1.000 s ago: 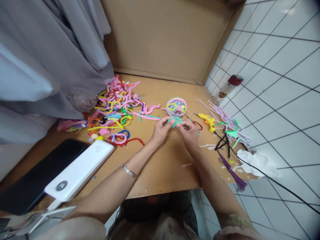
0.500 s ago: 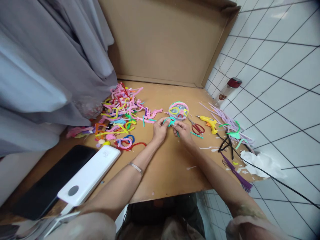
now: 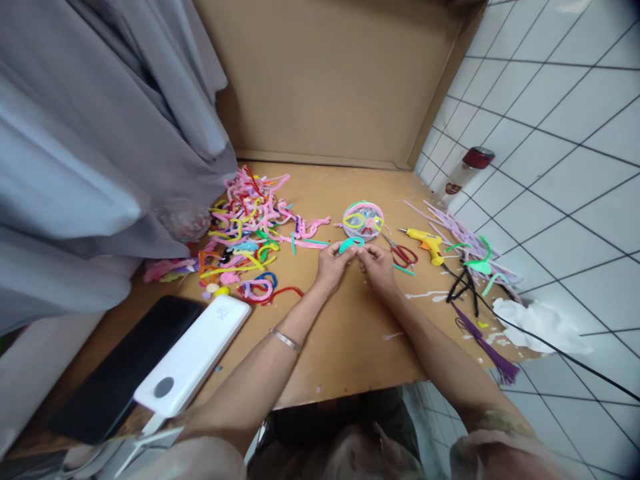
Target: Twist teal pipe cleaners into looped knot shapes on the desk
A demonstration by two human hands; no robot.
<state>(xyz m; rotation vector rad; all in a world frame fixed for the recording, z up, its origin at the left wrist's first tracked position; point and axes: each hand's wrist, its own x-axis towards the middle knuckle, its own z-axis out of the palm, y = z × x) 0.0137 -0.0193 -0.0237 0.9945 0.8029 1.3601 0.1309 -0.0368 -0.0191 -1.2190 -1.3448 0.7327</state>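
Note:
A turquoise pipe cleaner (image 3: 351, 244), bent into a loop, is pinched between my two hands over the table's middle. My left hand (image 3: 331, 264) grips its left side with closed fingers. On the other side, my right hand (image 3: 377, 265) has its fingers closed on the right end. Just beyond the hands stands a round clear container (image 3: 363, 222) with pink, green and yellow pieces on it. Red-handled scissors (image 3: 404, 255) lie right of my right hand, beside a short turquoise piece (image 3: 404, 270).
Many coloured pipe cleaners (image 3: 255, 220) are heaped at the left. A white power bank (image 3: 195, 357) and black slab (image 3: 125, 367) lie near left. To the right are a yellow glue gun (image 3: 426, 244), lilac strips (image 3: 463, 243), a purple tassel (image 3: 487, 347), crumpled tissue (image 3: 540, 325) and a bottle (image 3: 463, 175).
The turquoise pipe cleaner has gone from a tangled-looking curl to a smoother, thicker-looking loop. Both hands stay close together on it. The whole view has shifted slightly.

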